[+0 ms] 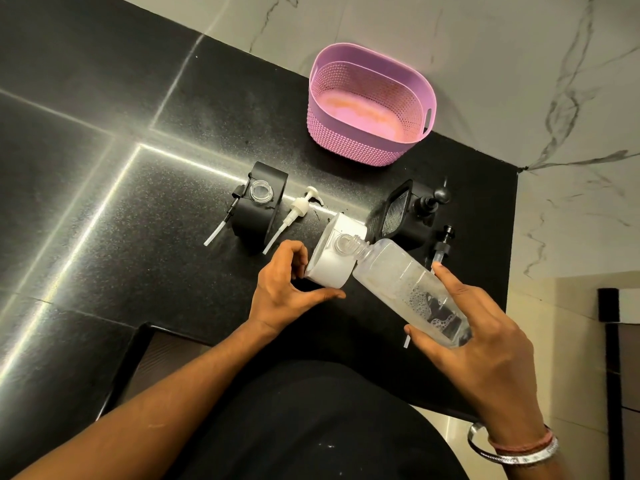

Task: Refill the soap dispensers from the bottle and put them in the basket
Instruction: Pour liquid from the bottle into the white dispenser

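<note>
While tipped, clear bottle [412, 292] shows foamy residue inside.

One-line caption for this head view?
Right hand tips clear bottle into white dispenser steadied by left hand; pink basket beyond.

Dispensers: three – white [334, 252], black at 10 o'clock [259, 206], black at 2 o'clock [407, 216]. Loose pumps: three. Bottle [408, 289]: one. Basket [370, 102], 12 o'clock: one.

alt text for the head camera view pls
A right hand tips a clear bottle into the open neck of a white soap dispenser steadied by the left hand on a black counter. A pink basket sits behind.
</note>
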